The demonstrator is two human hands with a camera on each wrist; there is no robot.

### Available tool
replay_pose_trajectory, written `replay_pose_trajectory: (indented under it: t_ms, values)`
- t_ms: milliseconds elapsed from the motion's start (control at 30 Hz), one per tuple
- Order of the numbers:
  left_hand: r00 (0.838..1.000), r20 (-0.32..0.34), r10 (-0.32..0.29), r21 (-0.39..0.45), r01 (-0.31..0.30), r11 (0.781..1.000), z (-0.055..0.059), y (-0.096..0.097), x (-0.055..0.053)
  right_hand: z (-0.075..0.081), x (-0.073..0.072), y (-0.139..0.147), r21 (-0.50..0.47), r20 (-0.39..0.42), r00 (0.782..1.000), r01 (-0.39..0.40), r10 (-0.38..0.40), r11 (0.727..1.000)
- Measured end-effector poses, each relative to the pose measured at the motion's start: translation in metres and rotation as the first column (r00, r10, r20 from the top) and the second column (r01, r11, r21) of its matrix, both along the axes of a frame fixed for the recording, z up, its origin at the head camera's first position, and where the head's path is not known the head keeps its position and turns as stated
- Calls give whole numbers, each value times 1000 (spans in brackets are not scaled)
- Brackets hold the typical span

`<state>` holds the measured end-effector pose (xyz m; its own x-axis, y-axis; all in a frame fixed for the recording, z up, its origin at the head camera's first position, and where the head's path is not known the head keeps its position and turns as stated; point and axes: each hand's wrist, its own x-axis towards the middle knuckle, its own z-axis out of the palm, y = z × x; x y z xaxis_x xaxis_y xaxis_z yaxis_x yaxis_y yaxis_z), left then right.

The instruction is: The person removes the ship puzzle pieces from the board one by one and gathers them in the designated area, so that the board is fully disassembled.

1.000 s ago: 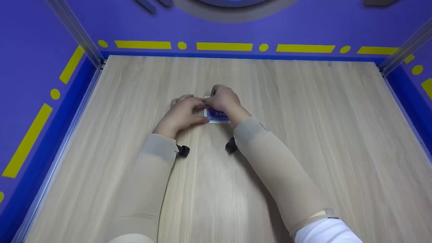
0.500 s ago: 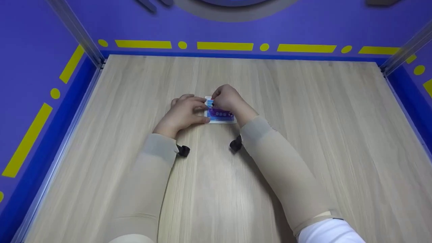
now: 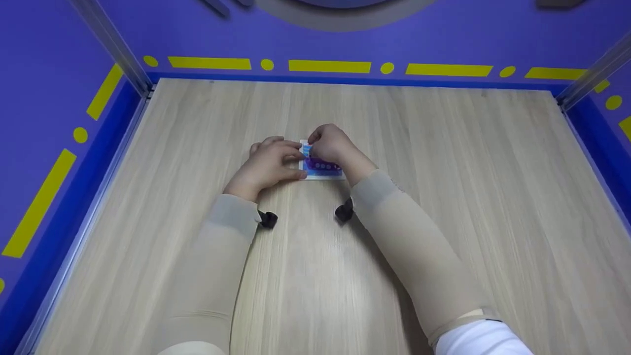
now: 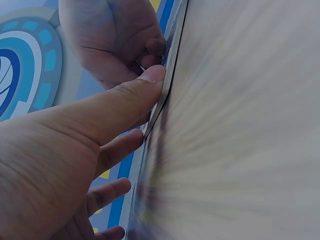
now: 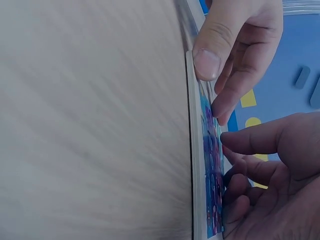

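Observation:
A small flat board (image 3: 323, 174) with a white border and a blue and purple picture lies on the table; in the right wrist view its picture (image 5: 212, 165) appears side-on. My left hand (image 3: 266, 165) is at its left side, thumb resting on the near left corner and forefinger by the far left one. The left thumb (image 4: 152, 74) touches the border. Over the upper part of the picture is my right hand (image 3: 333, 144), its fingers bent and their tips against the surface. In the right wrist view the right thumb (image 5: 232, 139) meets the picture; whether anything is pinched there is hidden.
The wood-grain table (image 3: 305, 276) extends around the board. Blue-purple panels with yellow marks (image 3: 329, 66) enclose its back and sides. Black wrist mounts (image 3: 268, 220) stick out inward from both beige sleeves (image 3: 409, 246).
My right hand has shifted slightly right, away from the board's left edge, uncovering more of the picture. During the last half second it has hardly moved. The left hand has stayed in place.

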<state>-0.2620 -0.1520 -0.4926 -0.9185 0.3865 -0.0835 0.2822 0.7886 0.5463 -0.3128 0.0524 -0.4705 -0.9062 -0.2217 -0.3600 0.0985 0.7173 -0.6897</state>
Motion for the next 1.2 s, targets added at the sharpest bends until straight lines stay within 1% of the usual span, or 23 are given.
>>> replay_pose_trajectory:
  t_ms: [200, 367, 633, 900, 1067, 1200]
  values:
    - [1000, 8, -3, 5, 3, 1000, 1, 0, 0, 1, 0, 0, 2, 17, 1000, -18, 18, 1000]
    - [1000, 4, -6, 3, 6, 1000, 2, 0, -1, 1, 0, 1, -16, 6, 1000, -19, 19, 1000]
    - [1000, 5, 1, 1, -1, 1000, 3, 0, 0, -2, 5, 0, -64, -46, 999, 15, -18, 998]
    - [1000, 0, 0, -1, 0, 1000, 2, 0, 0, -6, 8, 3, -135, -115, 993, 16, -31, 991]
    - [1000, 2, 3, 5, -3, 1000, 2, 0, 1, -6, 8, 6, -139, -98, 994, 29, -43, 990]
    - [1000, 16, 2, 11, -3, 1000, 2, 0, 1, -7, 8, 9, -158, -93, 995, 27, -42, 987]
